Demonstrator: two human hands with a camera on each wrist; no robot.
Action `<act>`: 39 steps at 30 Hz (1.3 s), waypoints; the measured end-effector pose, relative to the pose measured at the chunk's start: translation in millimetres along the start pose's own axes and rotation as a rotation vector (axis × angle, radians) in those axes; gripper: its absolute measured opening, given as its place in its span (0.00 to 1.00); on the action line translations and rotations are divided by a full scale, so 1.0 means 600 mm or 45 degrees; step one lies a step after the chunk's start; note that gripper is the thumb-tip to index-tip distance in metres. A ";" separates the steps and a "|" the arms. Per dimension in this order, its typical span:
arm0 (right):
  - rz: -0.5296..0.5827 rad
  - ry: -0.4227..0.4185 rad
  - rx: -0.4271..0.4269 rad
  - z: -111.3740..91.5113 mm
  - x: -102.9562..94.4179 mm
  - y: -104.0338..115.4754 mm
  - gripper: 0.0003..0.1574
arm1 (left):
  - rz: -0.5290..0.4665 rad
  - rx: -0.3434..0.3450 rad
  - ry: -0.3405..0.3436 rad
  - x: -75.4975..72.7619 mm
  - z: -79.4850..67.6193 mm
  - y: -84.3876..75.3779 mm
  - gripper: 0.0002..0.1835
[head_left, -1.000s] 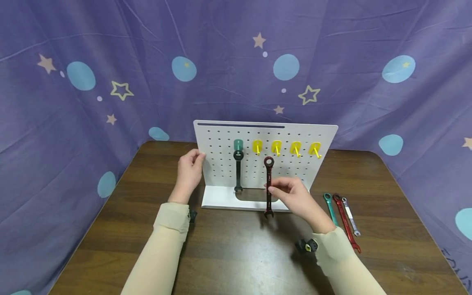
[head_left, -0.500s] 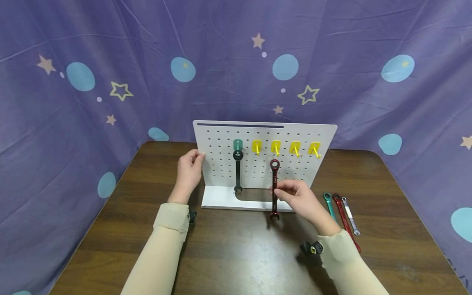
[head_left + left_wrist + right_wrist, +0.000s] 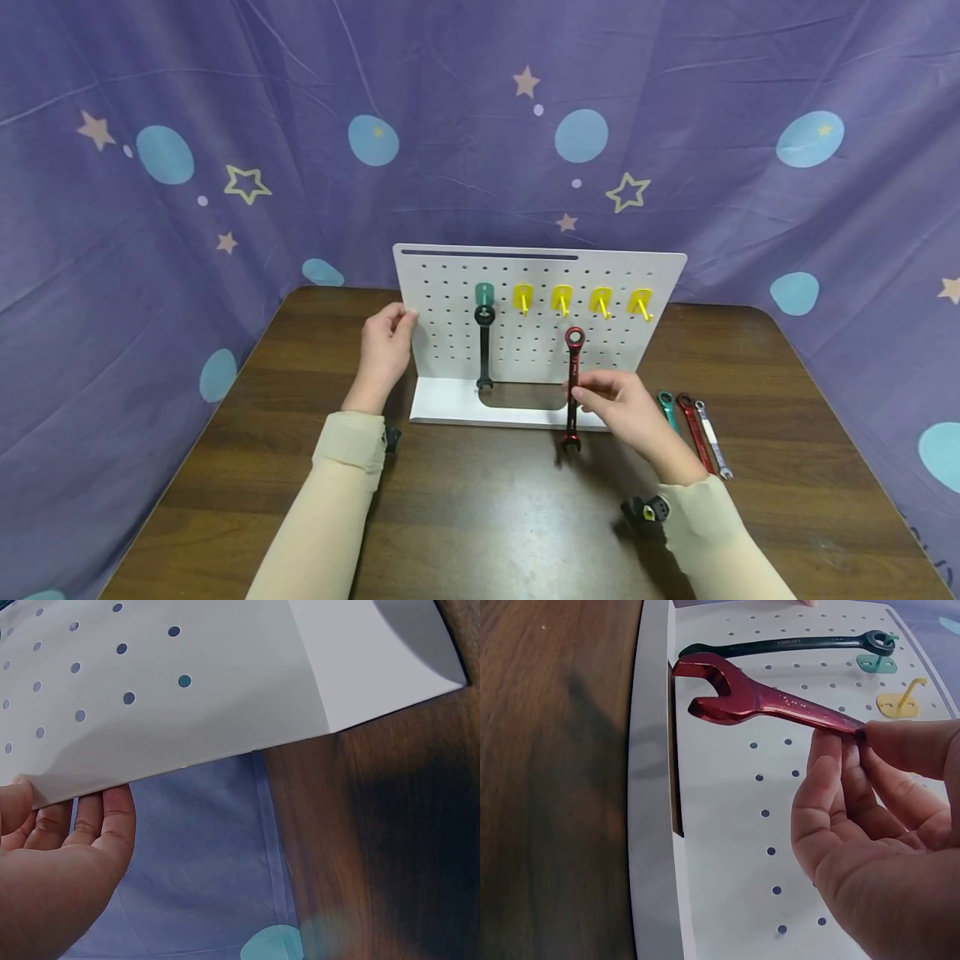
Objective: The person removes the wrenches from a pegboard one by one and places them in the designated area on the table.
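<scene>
A dark red combination wrench (image 3: pixel 573 367) hangs upright in front of the white pegboard (image 3: pixel 450 350), ring end up and open jaw down. My right hand (image 3: pixel 626 412) pinches it mid-shaft between thumb and fingers. In the right wrist view the wrench (image 3: pixel 795 709) stands off the board. The left hand (image 3: pixel 386 350) grips the board's left edge, its thumb on the front and fingers (image 3: pixel 112 817) behind. A black wrench (image 3: pixel 484 350) hangs by its ring from the green hook (image 3: pixel 484 293). Several yellow hooks (image 3: pixel 562 300) run to the right of it, carrying nothing.
On the brown table (image 3: pixel 480 517) to the right lie a green wrench (image 3: pixel 667 408), a red wrench (image 3: pixel 693 429) and a silver wrench (image 3: pixel 712 437), partly behind the right forearm. A purple curtain (image 3: pixel 480 125) surrounds the table.
My right hand has carried the dark red wrench to the right and slightly down, away from the black wrench. The left hand stays at the board's edge.
</scene>
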State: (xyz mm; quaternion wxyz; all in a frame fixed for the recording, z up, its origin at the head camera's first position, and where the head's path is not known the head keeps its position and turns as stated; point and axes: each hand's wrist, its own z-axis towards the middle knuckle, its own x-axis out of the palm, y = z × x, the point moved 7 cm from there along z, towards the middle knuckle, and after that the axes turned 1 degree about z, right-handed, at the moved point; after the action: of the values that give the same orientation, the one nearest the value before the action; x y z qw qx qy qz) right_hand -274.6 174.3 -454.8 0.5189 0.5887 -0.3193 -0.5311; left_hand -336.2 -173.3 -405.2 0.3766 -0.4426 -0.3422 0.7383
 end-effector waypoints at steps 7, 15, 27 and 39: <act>-0.002 -0.023 0.009 -0.005 -0.005 -0.004 0.11 | 0.004 0.000 -0.003 0.001 0.001 0.002 0.10; 0.010 -0.063 0.017 -0.013 -0.018 -0.007 0.11 | 0.001 0.004 0.005 0.000 0.000 -0.002 0.10; -0.033 -0.089 0.034 -0.020 -0.036 -0.016 0.13 | 0.002 0.007 -0.002 0.001 0.001 0.002 0.11; -0.046 -0.128 0.093 -0.027 -0.050 -0.026 0.13 | 0.013 0.003 0.003 0.001 0.000 0.001 0.11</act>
State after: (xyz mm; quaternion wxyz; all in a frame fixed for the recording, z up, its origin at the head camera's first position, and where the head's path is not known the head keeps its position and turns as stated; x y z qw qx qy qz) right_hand -268.5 210.8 -462.2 0.4710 0.5854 -0.3535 -0.5572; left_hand -336.8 -173.2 -405.9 0.3737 -0.4447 -0.3388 0.7401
